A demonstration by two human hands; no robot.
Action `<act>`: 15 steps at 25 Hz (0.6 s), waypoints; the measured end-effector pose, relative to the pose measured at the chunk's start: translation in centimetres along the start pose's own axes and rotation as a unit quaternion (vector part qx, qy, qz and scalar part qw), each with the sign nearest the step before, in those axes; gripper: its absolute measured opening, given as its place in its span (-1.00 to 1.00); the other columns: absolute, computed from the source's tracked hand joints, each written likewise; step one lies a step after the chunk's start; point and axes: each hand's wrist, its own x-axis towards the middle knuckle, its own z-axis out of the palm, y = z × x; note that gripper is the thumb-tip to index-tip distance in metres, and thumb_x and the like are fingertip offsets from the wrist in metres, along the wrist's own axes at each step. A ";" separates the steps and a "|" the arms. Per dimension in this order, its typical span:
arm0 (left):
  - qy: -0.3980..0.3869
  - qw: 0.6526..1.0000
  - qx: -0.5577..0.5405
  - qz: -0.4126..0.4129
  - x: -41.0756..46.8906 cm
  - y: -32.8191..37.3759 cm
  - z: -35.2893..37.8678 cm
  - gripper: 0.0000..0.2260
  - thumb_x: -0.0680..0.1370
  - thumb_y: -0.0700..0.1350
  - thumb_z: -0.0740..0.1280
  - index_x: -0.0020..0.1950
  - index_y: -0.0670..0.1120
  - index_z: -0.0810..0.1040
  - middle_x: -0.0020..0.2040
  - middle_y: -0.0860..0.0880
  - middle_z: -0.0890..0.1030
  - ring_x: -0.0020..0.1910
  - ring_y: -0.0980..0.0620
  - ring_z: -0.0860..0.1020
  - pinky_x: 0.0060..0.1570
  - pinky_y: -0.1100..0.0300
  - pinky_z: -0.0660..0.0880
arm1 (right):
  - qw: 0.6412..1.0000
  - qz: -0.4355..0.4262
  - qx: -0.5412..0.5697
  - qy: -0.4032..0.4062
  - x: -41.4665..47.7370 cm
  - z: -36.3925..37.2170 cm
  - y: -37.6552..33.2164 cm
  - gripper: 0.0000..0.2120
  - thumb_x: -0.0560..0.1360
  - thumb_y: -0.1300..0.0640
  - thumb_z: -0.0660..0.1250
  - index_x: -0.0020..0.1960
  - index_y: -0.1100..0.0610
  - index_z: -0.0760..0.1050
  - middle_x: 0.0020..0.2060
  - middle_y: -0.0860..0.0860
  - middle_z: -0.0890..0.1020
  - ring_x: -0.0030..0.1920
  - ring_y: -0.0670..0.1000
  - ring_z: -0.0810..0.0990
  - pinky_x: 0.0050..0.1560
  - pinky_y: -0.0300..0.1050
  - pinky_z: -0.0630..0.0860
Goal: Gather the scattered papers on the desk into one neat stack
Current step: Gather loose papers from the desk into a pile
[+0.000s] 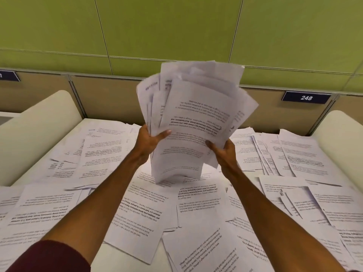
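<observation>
Papers [196, 122], white printed sheets fanned unevenly and partly blurred, stand upright above the surface [119, 259], their curled bottom edges just over the loose sheets [137, 216] scattered across it. The left hand [149, 140] grips the papers' left edge, thumb on the front; the right hand [222, 152] grips their lower right edge, thumb likewise in front.

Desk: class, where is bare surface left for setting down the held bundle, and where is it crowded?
Bare desk shows as a strip beside the left divider, and as a small gap at the near edge, right of the left forearm. Elsewhere loose papers overlap thickly.
</observation>
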 end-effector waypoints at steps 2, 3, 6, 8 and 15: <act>0.016 0.999 0.032 -0.025 -0.6 -1.8 0.1 -0.57 0.34 -0.08 0.57 0.16 0.01 0.55 0.01 0.07 0.68 -0.01 0.01 0.66 -0.15 0.15 0.64 | 1.000 0.008 -0.008 -0.016 -0.8 -0.3 1.0 -0.57 0.40 0.25 0.52 0.21 0.04 0.50 0.11 -0.02 0.68 0.05 -0.04 0.70 0.00 -0.05 0.67; 0.028 0.998 0.042 -0.040 -1.0 -2.8 0.0 -0.56 0.32 -0.07 0.58 0.16 0.02 0.55 0.00 0.06 0.68 0.00 0.00 0.66 -0.16 0.16 0.64 | 1.000 0.013 -0.014 -0.019 -1.2 -0.4 1.6 -0.49 0.38 0.24 0.54 0.27 0.09 0.46 0.13 0.01 0.67 0.08 -0.03 0.69 0.00 -0.06 0.67; 0.089 0.993 0.049 -0.068 -2.1 -5.4 -0.2 -0.49 0.33 -0.05 0.57 0.22 0.08 0.47 0.06 0.06 0.63 0.01 0.02 0.61 -0.17 0.18 0.59 | 0.998 0.045 -0.041 -0.027 -2.0 -0.4 2.8 -0.45 0.33 0.18 0.58 0.26 0.09 0.46 0.09 0.01 0.68 0.10 0.06 0.68 -0.03 0.00 0.67; 0.100 0.990 0.043 -0.086 -2.4 -6.5 -0.2 -0.48 0.34 -0.06 0.56 0.23 0.13 0.44 0.08 0.07 0.60 0.04 0.02 0.58 -0.07 0.10 0.58 | 0.994 0.060 -0.049 -0.076 -2.3 -0.2 3.4 -0.47 0.34 0.21 0.57 0.25 0.06 0.46 0.08 -0.01 0.68 0.11 0.07 0.67 -0.05 -0.03 0.67; 0.082 0.992 0.071 -0.058 -1.7 -5.6 0.6 -0.62 0.43 -0.10 0.50 0.17 0.11 0.47 0.03 0.09 0.61 0.04 -0.05 0.61 -0.14 0.20 0.60 | 0.996 0.035 -0.071 0.051 -1.3 0.9 2.9 -0.67 0.51 0.16 0.42 0.23 0.14 0.45 0.09 0.06 0.65 -0.01 0.06 0.69 -0.17 -0.13 0.68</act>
